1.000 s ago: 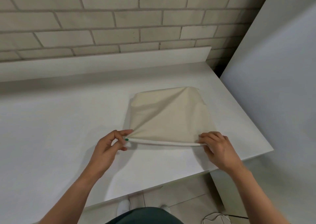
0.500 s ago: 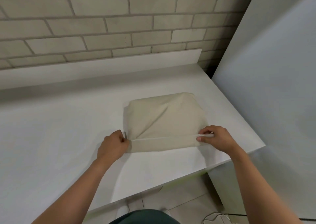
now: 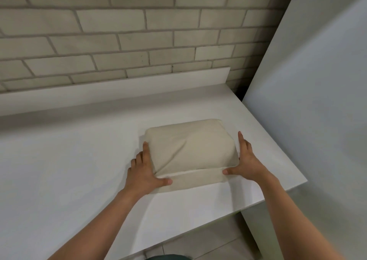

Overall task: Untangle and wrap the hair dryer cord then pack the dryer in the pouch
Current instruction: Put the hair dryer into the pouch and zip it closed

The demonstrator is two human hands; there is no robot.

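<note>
Cream pouch [image 3: 190,148], bulging, on desk [image 3: 69,160]: mouth now folded over. My left hand [image 3: 144,172], right hand [image 3: 245,160]: pinch released, fingers straight, pressing its sides. Packing likely finished.

No legible text, label, brand, number or sign. Pouch [image 3: 190,146], centre frame: plain cream fabric. Tabletop [image 3: 69,170]: plain white. Brick wall [image 3: 119,41], upper frame: unmarked.

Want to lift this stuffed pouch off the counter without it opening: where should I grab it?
Likely grip the pouch by its two short sides, one hand from each side, thumbs pinning the folded flap at the near edge: its middle bulges, and only that fold closes it.
</note>
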